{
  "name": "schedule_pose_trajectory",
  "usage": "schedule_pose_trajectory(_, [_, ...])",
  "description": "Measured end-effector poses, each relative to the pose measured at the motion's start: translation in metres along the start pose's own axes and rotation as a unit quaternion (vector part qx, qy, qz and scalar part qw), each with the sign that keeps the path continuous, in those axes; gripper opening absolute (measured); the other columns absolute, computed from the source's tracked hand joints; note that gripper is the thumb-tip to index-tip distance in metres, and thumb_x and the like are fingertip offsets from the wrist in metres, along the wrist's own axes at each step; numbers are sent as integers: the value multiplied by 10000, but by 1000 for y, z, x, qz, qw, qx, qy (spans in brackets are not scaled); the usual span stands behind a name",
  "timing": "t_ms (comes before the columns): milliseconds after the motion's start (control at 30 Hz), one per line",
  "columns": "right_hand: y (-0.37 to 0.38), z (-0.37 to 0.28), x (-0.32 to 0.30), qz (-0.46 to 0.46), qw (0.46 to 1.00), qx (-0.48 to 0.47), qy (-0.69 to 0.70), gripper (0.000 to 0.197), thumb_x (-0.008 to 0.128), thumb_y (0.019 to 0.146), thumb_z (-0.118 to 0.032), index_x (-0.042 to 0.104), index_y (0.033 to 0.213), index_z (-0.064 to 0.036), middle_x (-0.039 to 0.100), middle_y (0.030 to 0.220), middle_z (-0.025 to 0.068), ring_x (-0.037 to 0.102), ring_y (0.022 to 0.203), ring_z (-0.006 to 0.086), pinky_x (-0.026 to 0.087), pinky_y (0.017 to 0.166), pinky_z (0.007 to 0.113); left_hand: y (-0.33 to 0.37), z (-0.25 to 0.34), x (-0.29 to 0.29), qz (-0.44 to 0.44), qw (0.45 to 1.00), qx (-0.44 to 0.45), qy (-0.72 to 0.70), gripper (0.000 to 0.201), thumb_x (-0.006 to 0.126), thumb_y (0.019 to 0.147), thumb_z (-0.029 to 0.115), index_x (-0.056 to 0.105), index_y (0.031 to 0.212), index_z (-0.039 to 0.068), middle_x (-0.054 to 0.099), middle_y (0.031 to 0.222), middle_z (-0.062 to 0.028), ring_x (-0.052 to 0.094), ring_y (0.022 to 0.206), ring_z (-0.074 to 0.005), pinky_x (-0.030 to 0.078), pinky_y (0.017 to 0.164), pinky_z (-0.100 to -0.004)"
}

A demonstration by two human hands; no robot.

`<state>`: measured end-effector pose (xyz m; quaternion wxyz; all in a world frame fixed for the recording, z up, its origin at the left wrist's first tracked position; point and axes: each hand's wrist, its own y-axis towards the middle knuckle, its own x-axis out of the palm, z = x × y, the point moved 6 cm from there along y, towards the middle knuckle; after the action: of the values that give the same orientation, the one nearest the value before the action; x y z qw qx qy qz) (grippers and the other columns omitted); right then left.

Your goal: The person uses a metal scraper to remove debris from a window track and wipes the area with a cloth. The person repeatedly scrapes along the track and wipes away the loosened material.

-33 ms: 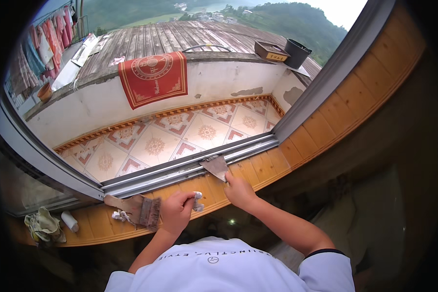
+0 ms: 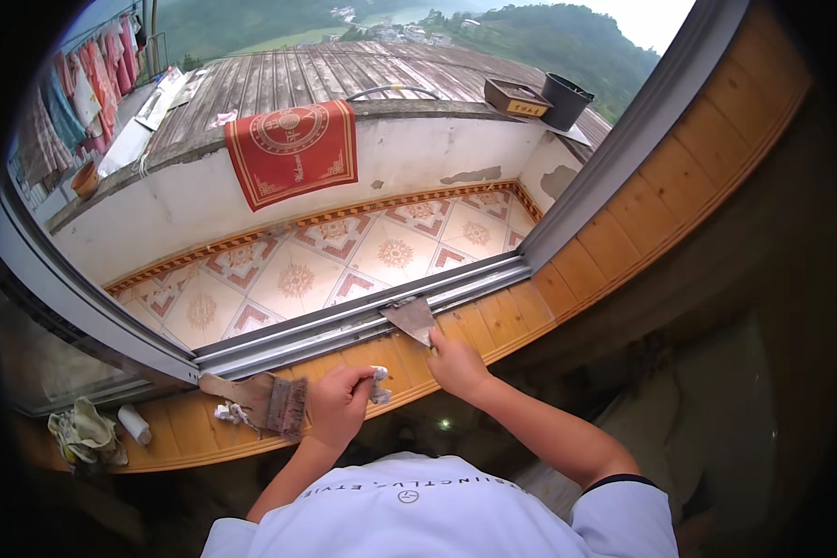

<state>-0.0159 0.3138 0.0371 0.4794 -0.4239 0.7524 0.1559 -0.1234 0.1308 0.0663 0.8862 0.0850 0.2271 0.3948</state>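
My right hand (image 2: pixel 459 368) grips the handle of a putty knife (image 2: pixel 409 318). Its wide, stained blade rests at the metal window track (image 2: pixel 325 332), over the inner rails. My left hand (image 2: pixel 339 402) is closed on a crumpled white wad (image 2: pixel 378 386), perhaps tissue, above the wooden sill. Just left of that hand lies a wide flat brush (image 2: pixel 274 404) with dark bristles and a worn wooden handle. Another crumpled white scrap (image 2: pixel 235 414) sits against the brush.
At the sill's left end are a bunched cloth (image 2: pixel 87 433) and a white roll (image 2: pixel 134 425). Wooden boards (image 2: pixel 623 209) and a window frame (image 2: pixel 593 167) rise on the right. Beyond the track lie a tiled balcony floor (image 2: pixel 395 253) and a low wall with a red mat (image 2: pixel 293 153).
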Motion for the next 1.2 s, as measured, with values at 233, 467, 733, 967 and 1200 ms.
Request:
schedule_pose_trajectory(233, [-2,-5,-2,4,1000,17,9,488,486,787,-112,536,1255,17,634,910,288,606,869,439,476,783,497,-2,1,-6,8,1000,9,23,75,655,774,-14,668,846,-1,612,715,-126,595,625,-260,459,563,-316])
schedule_pose_trajectory(467, [-12,-3,-5,16,999,1,32,462,505,787,-107,541,1231,17,631,873,288,601,851,447,475,764,503,-5,-1,-18,32,999,-3,22,70,657,775,-16,670,842,0,610,702,-123,602,617,-244,459,555,-310])
schedule_pose_trajectory(733, [-30,2,-11,13,999,11,48,485,527,806,-109,496,1271,24,614,797,288,596,780,447,466,694,500,4,-1,-11,21,999,-4,30,80,654,784,23,679,860,17,607,717,-126,601,639,-280,462,563,-338])
schedule_pose_trajectory(967, [-38,5,6,31,995,-41,87,542,563,816,-110,444,1327,23,611,914,264,599,816,420,472,709,479,1,9,-24,62,998,1,30,89,660,760,3,678,846,10,618,713,-133,611,638,-275,470,563,-338])
schedule_pose_trajectory(1200, [-49,42,19,77,976,-139,151,556,548,829,20,408,1366,61,546,810,79,495,683,142,447,662,273,-19,0,-4,138,984,-53,-97,125,632,768,82,687,860,18,654,779,-133,623,726,-296,488,666,-367])
